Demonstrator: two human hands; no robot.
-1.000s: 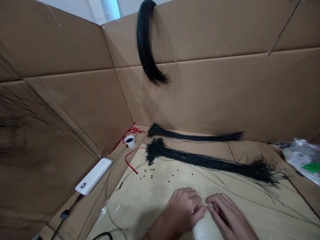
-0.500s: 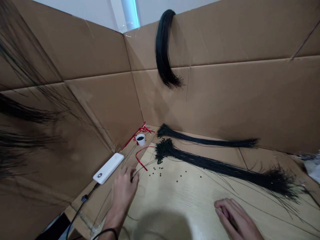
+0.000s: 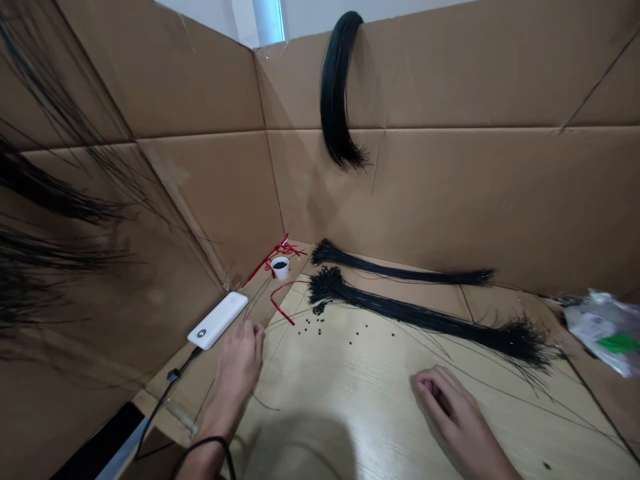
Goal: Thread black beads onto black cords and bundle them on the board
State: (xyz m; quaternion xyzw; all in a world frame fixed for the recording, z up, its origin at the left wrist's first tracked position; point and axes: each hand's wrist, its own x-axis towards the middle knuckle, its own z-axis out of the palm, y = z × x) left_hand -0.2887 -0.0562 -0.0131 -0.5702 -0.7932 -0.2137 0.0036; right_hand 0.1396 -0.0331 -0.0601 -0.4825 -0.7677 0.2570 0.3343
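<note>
My left hand [image 3: 239, 367] rests low at the left of the pale wooden board [image 3: 330, 387], fingers curled, just below a white power bank [image 3: 217, 320]. Fine black wires pass close to its fingertips, but I cannot tell if it holds one. My right hand [image 3: 445, 407] lies curled on the board with something dark perhaps between its fingers. Above it stretches a long bundle of thin black wires [image 3: 425, 317], with small black beads [image 3: 320, 330] scattered below its beaded end. A second bundle [image 3: 400, 272] lies behind it.
Cardboard walls [image 3: 450, 200] surround the board, with a black wire bundle [image 3: 337, 93] hanging over the back wall and another [image 3: 45, 193] at the left. A white cup of beads [image 3: 281, 268], red ties [image 3: 283, 300], a black cable [image 3: 173, 393] and a plastic bag [image 3: 605, 333] are nearby.
My hands have separated: they were together at the board's centre, and my left hand has moved left to near the power bank. My right hand has shifted slightly right. The camera view has also shifted.
</note>
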